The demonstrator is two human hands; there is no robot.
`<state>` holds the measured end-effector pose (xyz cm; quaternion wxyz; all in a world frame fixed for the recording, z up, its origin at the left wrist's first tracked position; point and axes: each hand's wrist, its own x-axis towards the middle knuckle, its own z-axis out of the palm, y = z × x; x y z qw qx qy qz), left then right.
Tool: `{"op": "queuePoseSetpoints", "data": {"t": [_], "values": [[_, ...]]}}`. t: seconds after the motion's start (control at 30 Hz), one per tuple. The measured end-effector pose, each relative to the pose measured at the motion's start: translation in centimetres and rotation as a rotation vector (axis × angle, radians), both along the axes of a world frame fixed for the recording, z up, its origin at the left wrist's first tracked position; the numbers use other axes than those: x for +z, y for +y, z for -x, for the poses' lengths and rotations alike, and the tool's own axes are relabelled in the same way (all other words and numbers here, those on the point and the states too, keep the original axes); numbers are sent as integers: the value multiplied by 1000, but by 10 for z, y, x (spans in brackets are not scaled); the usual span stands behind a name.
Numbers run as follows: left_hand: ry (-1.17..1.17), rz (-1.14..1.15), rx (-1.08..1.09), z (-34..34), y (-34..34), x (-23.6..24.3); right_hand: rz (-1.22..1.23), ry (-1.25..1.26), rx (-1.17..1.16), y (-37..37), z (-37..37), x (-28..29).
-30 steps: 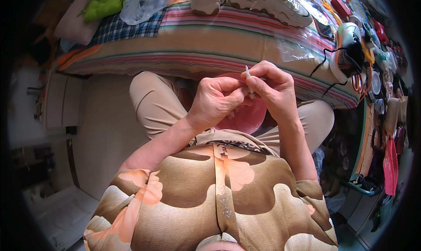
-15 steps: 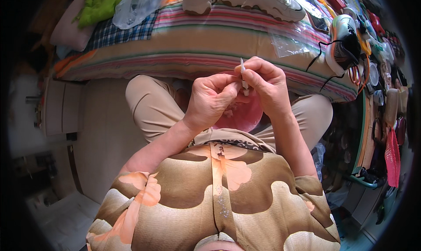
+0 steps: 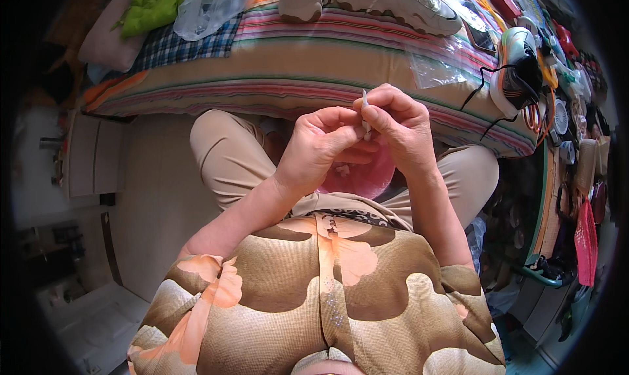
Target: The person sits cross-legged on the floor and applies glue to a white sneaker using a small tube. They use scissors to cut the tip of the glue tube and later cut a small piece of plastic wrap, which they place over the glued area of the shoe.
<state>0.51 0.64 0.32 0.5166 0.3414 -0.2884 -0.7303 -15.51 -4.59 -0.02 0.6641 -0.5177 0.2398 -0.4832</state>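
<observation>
A: Since the frame from half a second earlier, the lower fingers of the left hand had straightened out near the centre, and less of the bottom end of the slim white piece showed.

B: Were both hands grasping it?

A: The right hand was: its thumb and forefinger pinched the piece, tip toward the top of the frame. The left thumb and forefinger met its lower part; I could not tell whether they gripped or merely touched.

B: How far along did that look?

A: Partway, I judged. Pale scraps already lay in the pink bowl just below the hands, but the white piece was not yet set down. What else was left, I could not see.

B: And farther out?

A: Beige trousers flanked the bowl. The striped bedcover crossed the upper frame, with white shoes along the top edge and a dark-laced shoe upper right.
</observation>
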Motion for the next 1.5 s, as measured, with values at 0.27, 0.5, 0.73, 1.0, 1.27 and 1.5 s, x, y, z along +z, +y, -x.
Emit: {"op": "queuePoseSetpoints", "data": {"t": [0.27,0.5,0.73,1.0,1.27,1.5], "values": [[219,-78,9,3,0,-6,31,25,-10,1,-2,-5],[186,-145,30,5,0,2,97,64,-35,2,-4,-5],[127,-158,55,5,-1,6,151,137,-57,1,-4,-2],[133,-138,29,4,-3,-1,166,148,-40,0,-2,-1],[42,-114,66,5,-2,-7,154,122,3,2,-2,1],[85,-108,0,3,-2,-2,117,86,-16,-3,5,-1]]}}
